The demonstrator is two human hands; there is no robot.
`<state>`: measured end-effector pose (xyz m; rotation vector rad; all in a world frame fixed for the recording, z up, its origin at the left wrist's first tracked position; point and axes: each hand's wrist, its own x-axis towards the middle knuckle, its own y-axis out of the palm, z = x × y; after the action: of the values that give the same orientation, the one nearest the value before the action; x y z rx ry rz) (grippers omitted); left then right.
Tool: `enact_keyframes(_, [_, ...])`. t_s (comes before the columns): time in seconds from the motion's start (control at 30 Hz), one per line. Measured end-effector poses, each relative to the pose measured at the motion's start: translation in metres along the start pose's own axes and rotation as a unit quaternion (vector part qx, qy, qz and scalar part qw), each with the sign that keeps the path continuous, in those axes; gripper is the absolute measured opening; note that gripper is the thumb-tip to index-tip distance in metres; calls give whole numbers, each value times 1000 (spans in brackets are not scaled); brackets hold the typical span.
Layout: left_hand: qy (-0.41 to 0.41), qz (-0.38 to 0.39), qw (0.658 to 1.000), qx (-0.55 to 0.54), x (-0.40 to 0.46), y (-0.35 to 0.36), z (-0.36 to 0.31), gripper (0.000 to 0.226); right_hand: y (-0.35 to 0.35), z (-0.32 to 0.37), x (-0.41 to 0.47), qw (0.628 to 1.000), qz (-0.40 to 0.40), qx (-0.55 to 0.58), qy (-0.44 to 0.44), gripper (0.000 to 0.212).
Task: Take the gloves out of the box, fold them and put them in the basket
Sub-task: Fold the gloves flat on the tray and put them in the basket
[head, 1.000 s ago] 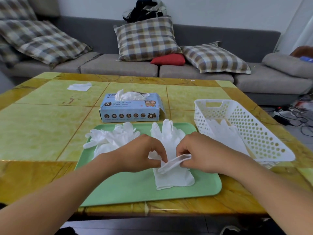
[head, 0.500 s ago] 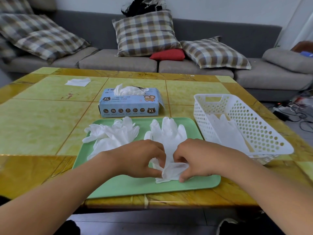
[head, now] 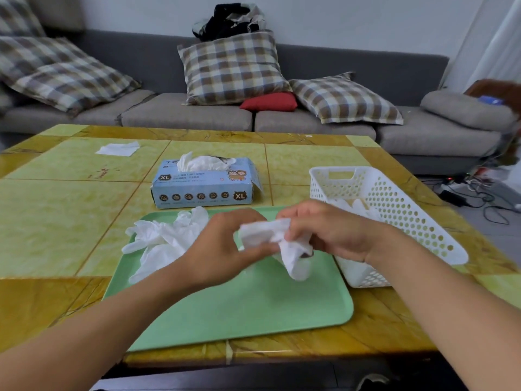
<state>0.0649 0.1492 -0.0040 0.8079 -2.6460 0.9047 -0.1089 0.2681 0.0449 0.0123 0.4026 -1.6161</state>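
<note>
Both hands hold one folded white glove [head: 270, 235] lifted above the green tray [head: 253, 309]. My left hand [head: 225, 244] pinches its left end and my right hand [head: 324, 230] grips its right end, with a loose part hanging down below. A heap of loose white gloves [head: 160, 238] lies on the tray's left side. The blue glove box [head: 203, 190] stands behind the tray with a glove sticking out of its top. The white perforated basket [head: 394, 204] sits to the right with white gloves inside.
A white tissue [head: 118, 149] lies at the far left of the yellow-green table [head: 56, 215]. A grey sofa with checked cushions stands behind the table. Cables lie on the floor at the right.
The glove that lay flat on the tray has been folded up and lifted off it. Both hands have risen and shifted right, toward the basket.
</note>
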Motion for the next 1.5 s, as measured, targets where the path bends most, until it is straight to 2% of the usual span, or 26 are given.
enact_keyframes(0.03, [-25, -5, 997, -69, 4, -2, -10, 24, -8, 2, -2, 996, -2, 90, -6, 35])
enact_keyframes(0.1, [-57, -19, 985, -160, 10, -6, -29, 27, -18, 8, -6, 979, 18, 202, -30, 55])
enact_keyframes(0.2, [-98, -81, 970, -208, 21, -4, -48, 29, -22, 11, -15, 954, 51, 280, -89, 50])
enact_keyframes(0.3, [-122, -129, 958, -226, 36, -1, -62, 23, -18, 14, -24, 968, 32, 212, -131, 71])
enact_keyframes(0.37, [-114, -141, 952, -244, 47, 2, -73, 15, -13, 19, -28, 970, -41, 192, -145, 57])
enact_keyframes(0.47, [-103, -142, 951, -253, 60, 6, -86, 10, -12, 24, -31, 944, -140, 257, -153, 36])
enact_keyframes(0.63, [-109, -89, 954, -263, 71, 13, -105, 15, -34, 35, -47, 915, -226, 282, -182, 39])
enact_keyframes(0.73, [-103, -61, 955, -270, 84, 16, -117, 24, -53, 47, -62, 914, -262, 247, -185, 38])
enact_keyframes(0.8, [-103, -32, 956, -275, 97, 20, -129, 29, -67, 57, -74, 919, -287, 202, -182, 28])
enact_keyframes(0.9, [-101, -11, 953, -286, 119, 27, -146, 29, -88, 68, -89, 921, -307, 161, -178, 23])
enact_keyframes(1.0, [-90, -2, 945, -316, 137, 40, -158, 30, -107, 71, -104, 919, -318, 152, -175, 29])
enact_keyframes(1.23, [-137, -17, 956, -260, 177, 62, -159, 41, -151, 63, -111, 923, -329, 135, -144, 27])
enact_keyframes(1.33, [-169, -3, 959, -226, 198, 64, -144, 34, -169, 53, -91, 929, -332, 122, -110, 29])
enact_keyframes(1.47, [-165, 6, 963, -211, 226, 59, -127, 13, -193, 51, -62, 925, -350, 99, -108, 56])
enact_keyframes(1.5, [-159, 0, 965, -210, 232, 58, -123, 10, -199, 52, -58, 925, -350, 92, -119, 55])
